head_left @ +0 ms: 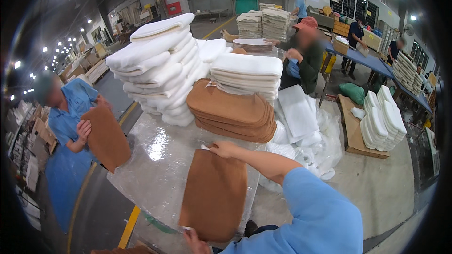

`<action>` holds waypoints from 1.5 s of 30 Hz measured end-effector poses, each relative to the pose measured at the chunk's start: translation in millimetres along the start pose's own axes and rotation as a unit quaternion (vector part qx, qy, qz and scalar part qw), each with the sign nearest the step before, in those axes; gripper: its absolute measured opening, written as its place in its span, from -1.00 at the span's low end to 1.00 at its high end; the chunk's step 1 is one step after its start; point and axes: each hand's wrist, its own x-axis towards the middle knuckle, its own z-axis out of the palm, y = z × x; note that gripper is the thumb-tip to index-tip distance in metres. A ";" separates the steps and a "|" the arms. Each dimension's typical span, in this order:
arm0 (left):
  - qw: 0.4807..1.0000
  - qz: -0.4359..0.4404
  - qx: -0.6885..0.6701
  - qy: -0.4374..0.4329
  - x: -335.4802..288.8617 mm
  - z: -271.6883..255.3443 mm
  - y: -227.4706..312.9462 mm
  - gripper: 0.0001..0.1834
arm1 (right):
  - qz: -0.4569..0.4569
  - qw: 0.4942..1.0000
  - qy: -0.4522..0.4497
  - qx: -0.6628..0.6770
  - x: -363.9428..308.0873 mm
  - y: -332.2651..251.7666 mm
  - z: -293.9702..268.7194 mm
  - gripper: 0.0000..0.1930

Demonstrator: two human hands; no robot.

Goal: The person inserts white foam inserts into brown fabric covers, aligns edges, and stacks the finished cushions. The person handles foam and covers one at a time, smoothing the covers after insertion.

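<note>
A flat brown fabric cushion cover lies lengthwise in front of me, its far part on the plastic-covered table and its near end at the table's front edge. My right hand is closed on its far edge, where a small white bit shows at the corner. Down at the near edge, my left hand grips the same cover, fingers partly cut off by the frame. Just beyond my right hand sits a stack of brown covers, with folded white padding piled on top.
A tall pile of white padding stands on the table. At left, a person in blue holds another brown cover. Across the table is a person in a red cap. Plastic-wrapped padding and a floor stack lie right.
</note>
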 end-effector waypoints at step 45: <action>0.575 0.308 0.725 -0.222 126.7 157.7 -53.0 -0.17 | -0.012 0.984 -0.025 -0.174 127.3 -2.6 103.1 -0.21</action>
